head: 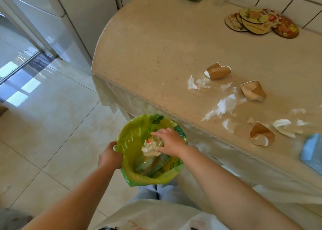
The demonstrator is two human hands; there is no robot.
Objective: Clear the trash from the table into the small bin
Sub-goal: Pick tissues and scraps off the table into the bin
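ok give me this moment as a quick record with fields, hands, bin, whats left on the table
left hand: grips the rim of the small bin
right hand: over the bin, grip on crumpled wrapper
bin: green liner, trash inside, beside table edge
left on table: three crushed paper cups, torn tissue
not trash: coasters by the wall

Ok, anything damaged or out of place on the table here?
Yes. Three brown paper cups lie crushed on their sides on the table, with torn tissue scraps scattered among them.
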